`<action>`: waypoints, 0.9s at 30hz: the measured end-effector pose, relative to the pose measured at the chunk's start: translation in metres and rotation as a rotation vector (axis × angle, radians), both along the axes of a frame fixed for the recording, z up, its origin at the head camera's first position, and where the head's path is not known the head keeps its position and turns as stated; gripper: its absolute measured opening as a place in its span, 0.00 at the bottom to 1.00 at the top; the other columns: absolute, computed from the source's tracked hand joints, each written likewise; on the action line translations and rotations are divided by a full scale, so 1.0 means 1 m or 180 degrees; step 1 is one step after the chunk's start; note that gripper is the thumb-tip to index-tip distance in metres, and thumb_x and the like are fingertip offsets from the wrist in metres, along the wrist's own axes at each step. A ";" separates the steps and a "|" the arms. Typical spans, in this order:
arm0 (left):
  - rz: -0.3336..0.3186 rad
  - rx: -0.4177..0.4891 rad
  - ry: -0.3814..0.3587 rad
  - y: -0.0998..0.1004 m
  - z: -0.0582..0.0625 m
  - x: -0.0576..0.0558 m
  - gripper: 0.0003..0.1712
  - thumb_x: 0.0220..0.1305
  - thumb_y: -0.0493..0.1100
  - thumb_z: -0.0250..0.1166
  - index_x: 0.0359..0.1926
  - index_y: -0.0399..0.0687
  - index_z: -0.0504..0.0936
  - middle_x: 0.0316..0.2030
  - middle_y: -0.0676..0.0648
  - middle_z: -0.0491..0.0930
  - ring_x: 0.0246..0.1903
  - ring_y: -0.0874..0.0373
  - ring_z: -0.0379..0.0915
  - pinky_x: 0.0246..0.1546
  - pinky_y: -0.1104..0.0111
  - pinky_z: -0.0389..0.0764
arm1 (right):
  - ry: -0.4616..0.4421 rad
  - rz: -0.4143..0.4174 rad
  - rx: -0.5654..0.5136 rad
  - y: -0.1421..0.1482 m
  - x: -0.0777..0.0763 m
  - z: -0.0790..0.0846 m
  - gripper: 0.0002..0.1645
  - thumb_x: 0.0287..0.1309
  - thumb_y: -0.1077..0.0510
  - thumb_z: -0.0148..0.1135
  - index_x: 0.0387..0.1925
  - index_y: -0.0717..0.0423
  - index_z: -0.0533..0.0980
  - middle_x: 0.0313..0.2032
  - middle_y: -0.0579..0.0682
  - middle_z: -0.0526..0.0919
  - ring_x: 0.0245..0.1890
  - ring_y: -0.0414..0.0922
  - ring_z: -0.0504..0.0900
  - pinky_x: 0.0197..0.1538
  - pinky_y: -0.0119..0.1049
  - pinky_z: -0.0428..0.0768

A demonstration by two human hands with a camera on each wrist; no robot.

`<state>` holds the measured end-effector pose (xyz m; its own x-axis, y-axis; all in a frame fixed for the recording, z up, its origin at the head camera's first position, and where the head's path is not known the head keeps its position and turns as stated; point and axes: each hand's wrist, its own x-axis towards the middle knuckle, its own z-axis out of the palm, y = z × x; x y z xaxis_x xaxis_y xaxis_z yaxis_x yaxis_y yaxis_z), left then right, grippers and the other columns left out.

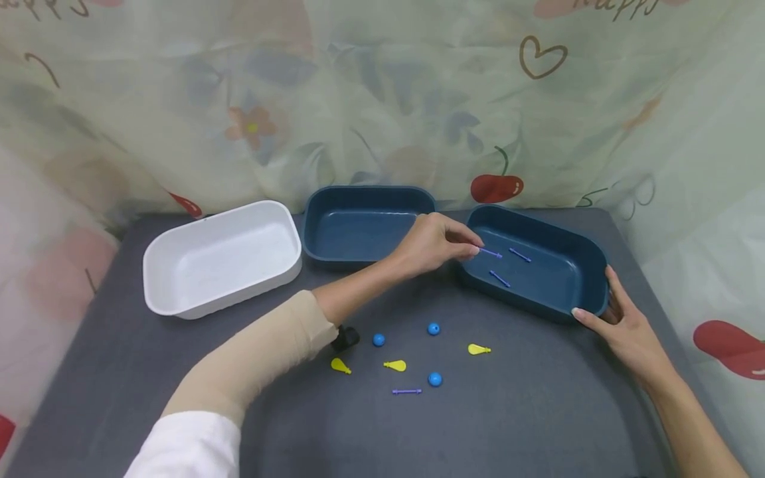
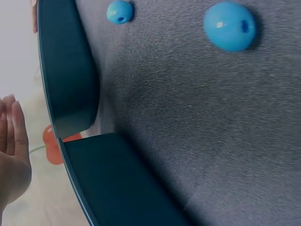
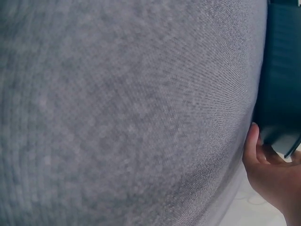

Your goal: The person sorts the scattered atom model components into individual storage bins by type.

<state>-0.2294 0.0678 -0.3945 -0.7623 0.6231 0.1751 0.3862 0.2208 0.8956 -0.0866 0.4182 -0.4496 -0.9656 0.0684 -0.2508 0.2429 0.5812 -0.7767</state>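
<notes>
Four slim purple rods (image 1: 491, 253) showed: our left hand (image 1: 431, 244) pinched one, its long axis pointing rightward and slightly nearward, over the right dark-blue oblong bin (image 1: 552, 282); two lay inside, one on the grey table (image 1: 508, 425). Our right hand (image 1: 627, 335) gripped that bin's corner. We counted three round blue beads (image 1: 435, 379), three yellow drop-shaped pieces (image 1: 477, 349); the patterned curtain (image 1: 382, 106) read "appy", cropped.

Head cam's looking fwd/down over table (image 1: 508, 425), wrist cams peering low + close, head/R wrist sharing R-side blue tub (image 1: 544, 282).
</notes>
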 end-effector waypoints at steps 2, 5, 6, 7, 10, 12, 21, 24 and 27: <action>0.0009 0.0001 -0.0001 0.004 -0.001 -0.002 0.09 0.61 0.42 0.71 0.42 0.48 0.90 0.31 0.58 0.87 0.31 0.66 0.83 0.31 0.70 0.80 | 0.0005 0.0005 -0.0010 0.000 0.000 -0.001 0.57 0.69 0.44 0.59 0.74 0.24 0.24 0.78 0.60 0.34 0.73 0.68 0.46 0.45 0.15 0.68; 0.0016 -0.0015 0.0038 0.010 -0.002 -0.006 0.09 0.61 0.43 0.72 0.42 0.48 0.90 0.30 0.58 0.87 0.31 0.66 0.83 0.32 0.70 0.80 | 0.0007 0.0011 -0.0013 0.001 0.000 -0.001 0.57 0.69 0.44 0.59 0.74 0.24 0.24 0.78 0.59 0.34 0.73 0.68 0.46 0.44 0.14 0.67; 0.0013 -0.0011 0.0042 0.012 -0.003 -0.007 0.09 0.61 0.42 0.72 0.42 0.47 0.90 0.30 0.58 0.87 0.31 0.66 0.83 0.32 0.70 0.80 | 0.0007 0.0009 -0.0011 0.001 0.000 -0.001 0.57 0.69 0.44 0.59 0.74 0.24 0.24 0.78 0.59 0.34 0.73 0.68 0.46 0.44 0.14 0.67; 0.0011 -0.0018 0.0040 0.014 -0.003 -0.008 0.08 0.61 0.43 0.72 0.41 0.47 0.91 0.30 0.58 0.87 0.31 0.66 0.83 0.32 0.70 0.80 | 0.0005 0.0008 -0.0006 0.001 0.000 -0.001 0.57 0.69 0.44 0.59 0.74 0.23 0.24 0.78 0.59 0.34 0.73 0.68 0.46 0.44 0.14 0.68; -0.0003 -0.0022 0.0037 0.020 -0.002 -0.010 0.09 0.61 0.43 0.72 0.41 0.46 0.91 0.30 0.58 0.87 0.31 0.68 0.83 0.33 0.71 0.80 | 0.0004 0.0000 -0.0002 0.001 0.000 -0.001 0.57 0.69 0.44 0.59 0.73 0.23 0.24 0.78 0.59 0.34 0.73 0.68 0.46 0.44 0.15 0.68; -0.0006 -0.0037 0.0027 0.024 -0.001 -0.012 0.09 0.61 0.43 0.72 0.41 0.46 0.91 0.30 0.58 0.87 0.31 0.70 0.83 0.33 0.71 0.80 | 0.0005 0.0003 -0.0003 0.001 0.000 -0.001 0.57 0.69 0.44 0.59 0.73 0.23 0.24 0.78 0.59 0.35 0.73 0.68 0.46 0.44 0.15 0.68; -0.0026 -0.0198 -0.0166 0.038 0.003 -0.018 0.10 0.62 0.43 0.71 0.44 0.47 0.90 0.32 0.57 0.87 0.32 0.70 0.82 0.32 0.73 0.79 | -0.0012 0.0030 0.0065 -0.001 -0.001 0.001 0.57 0.69 0.43 0.59 0.73 0.22 0.24 0.78 0.59 0.34 0.73 0.68 0.46 0.48 0.18 0.70; -0.0047 -0.0272 -0.0207 0.044 0.003 -0.020 0.10 0.63 0.42 0.70 0.45 0.45 0.89 0.34 0.56 0.87 0.33 0.71 0.82 0.34 0.75 0.79 | -0.0022 0.0021 0.0088 -0.001 0.001 0.001 0.57 0.68 0.42 0.59 0.73 0.22 0.24 0.77 0.59 0.35 0.73 0.69 0.46 0.49 0.19 0.70; -0.0069 -0.0352 -0.0146 0.051 0.002 -0.022 0.10 0.63 0.42 0.69 0.45 0.46 0.90 0.33 0.56 0.87 0.33 0.70 0.82 0.34 0.76 0.79 | -0.0017 0.0005 0.0090 0.000 0.001 0.001 0.57 0.68 0.43 0.59 0.73 0.22 0.24 0.77 0.60 0.35 0.73 0.69 0.47 0.49 0.18 0.70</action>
